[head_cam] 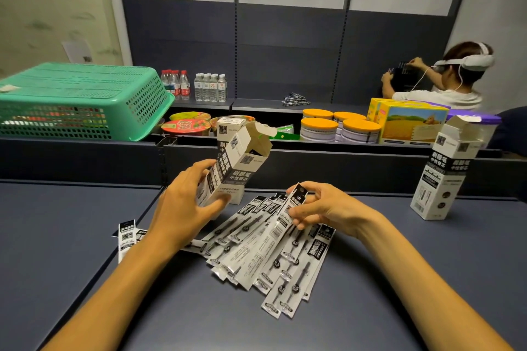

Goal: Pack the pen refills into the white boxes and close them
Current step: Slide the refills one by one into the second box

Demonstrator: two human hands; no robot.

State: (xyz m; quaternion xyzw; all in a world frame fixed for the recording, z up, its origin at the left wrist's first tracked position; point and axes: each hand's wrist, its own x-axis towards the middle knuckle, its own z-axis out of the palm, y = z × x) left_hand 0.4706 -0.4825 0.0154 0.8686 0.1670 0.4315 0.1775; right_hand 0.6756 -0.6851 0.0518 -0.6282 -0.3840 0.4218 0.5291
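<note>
One open white refill box (228,168) tilts in your left hand (185,202), mouth toward the sleeved refill (288,214) your right hand (322,208) pinches, ready for loading.

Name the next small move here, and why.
Probably slide the refill packet pinched in the right hand into the open box that the left hand grips tilted, flaps open. More refill packets lie loose on the table.

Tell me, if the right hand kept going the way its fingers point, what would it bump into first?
Probably the tilted white box held in the left hand. The right hand, pinching a refill packet, points left toward it; depth is unclear from this one view.
</note>
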